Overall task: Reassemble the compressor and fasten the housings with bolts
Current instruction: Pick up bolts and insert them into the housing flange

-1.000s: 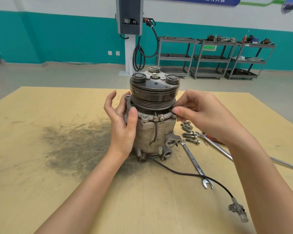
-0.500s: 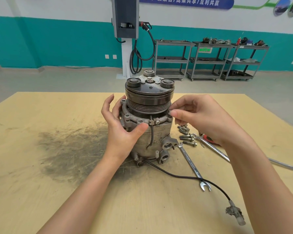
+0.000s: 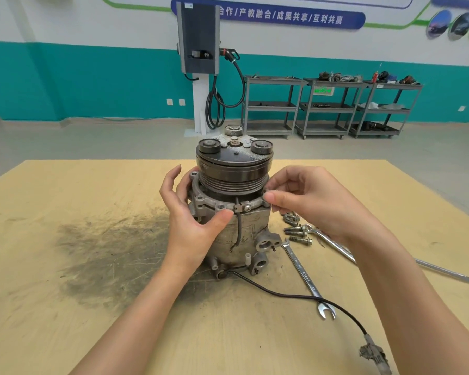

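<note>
Premises: a vocational automotive workshop or training hall. Evidence: a scuffed, grease-stained wooden workbench (image 3: 92,266) carrying spanners (image 3: 303,274) and loose bolts (image 3: 298,234); grey steel parts trolleys (image 3: 328,106) along a teal-and-white wall; a wall-mounted charging unit (image 3: 199,39) with hose; a blue slogan banner (image 3: 268,16); bare concrete floor.

You get one view only: the head camera, wide-angle, worn on your head, looking forward and down across the table (image 3: 65,307). It sits close over the compressor (image 3: 233,201), centre frame, with both forearms entering from the bottom edge. The far wall (image 3: 92,77) fills the top.
</note>
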